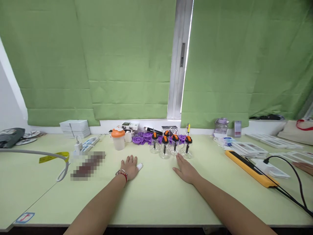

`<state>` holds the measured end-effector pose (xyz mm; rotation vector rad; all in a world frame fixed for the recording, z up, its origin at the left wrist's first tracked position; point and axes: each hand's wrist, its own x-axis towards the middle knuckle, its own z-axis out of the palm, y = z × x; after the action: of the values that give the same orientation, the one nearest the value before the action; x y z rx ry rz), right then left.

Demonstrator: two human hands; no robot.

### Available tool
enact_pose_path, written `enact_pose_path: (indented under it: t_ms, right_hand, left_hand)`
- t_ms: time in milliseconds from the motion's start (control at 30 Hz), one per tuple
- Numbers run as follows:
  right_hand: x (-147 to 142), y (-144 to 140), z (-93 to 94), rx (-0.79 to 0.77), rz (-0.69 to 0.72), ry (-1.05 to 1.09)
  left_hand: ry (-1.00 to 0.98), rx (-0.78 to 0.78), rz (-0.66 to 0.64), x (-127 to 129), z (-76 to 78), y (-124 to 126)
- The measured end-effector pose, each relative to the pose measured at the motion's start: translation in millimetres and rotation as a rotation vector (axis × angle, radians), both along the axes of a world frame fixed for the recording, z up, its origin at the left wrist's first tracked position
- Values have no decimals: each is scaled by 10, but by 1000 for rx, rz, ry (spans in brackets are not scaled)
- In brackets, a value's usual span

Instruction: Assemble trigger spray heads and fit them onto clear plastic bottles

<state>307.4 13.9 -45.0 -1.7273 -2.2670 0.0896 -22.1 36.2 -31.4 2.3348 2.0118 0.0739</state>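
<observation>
**Head view: both hands flat and empty before the bottle cluster**

Head camera looks down the pale green bench (pixel 156 199); left hand (pixel 130 167) lies palm-down, fingers spread, grasping nothing; a red beaded bracelet (pixel 122 174) sits at its wrist and a white cover (pixel 139 166) on one digit; right hand (pixel 186 169) also lies flat and released, its fingertips near, but apart from, the cluster of small clear glass bottles with orange-and-black caps (pixel 171 147).

Bottles stand upright, close together, just in front of a heap of purple plastic wheel-shaped parts (pixel 141 138); a translucent cup with an orange lid (pixel 118 139) stands beyond the left hand, well clear of it.

Judgement: resting pose, no grasp begun; the bottles are the nearest things to the right hand; any pick from the cluster would call for a short forward reach and a narrow pinch on one cap, as the neighbours stand close enough to be knocked.

Right side: long yellow bar-shaped device (pixel 249 168) with a black cable (pixel 293 173); another person's hand (pixel 304 167) at the edge.
</observation>
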Motion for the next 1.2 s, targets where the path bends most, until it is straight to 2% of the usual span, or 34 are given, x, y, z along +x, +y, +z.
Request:
enact_pose_path:
  t_ms: [133, 300, 633, 833, 967, 1100, 1200]
  right_hand:
    - [-315, 68, 58, 132, -141, 56]
    - [-599, 250, 92, 146, -236, 186]
    - [-736, 564, 114, 66, -319, 423]
    - [-747, 518, 139, 36, -314, 468]
    - [-810, 306, 133, 80, -266, 489]
    - [-933, -29, 94, 64, -203, 524]
    - [-985, -235, 22, 35, -20, 618]
  left_hand:
    - [-11, 5, 5, 185, -14, 60]
    - [-35, -5, 18, 343, -10, 101]
    - [-44, 17, -28, 331, -74, 152]
    - [-96, 56, -125, 318, -24, 125]
    - [-354, 65, -222, 466, 36, -12]
    - [-846, 102, -273, 774, 57, -185]
    - [-1049, 154, -225, 916, 88, -263]
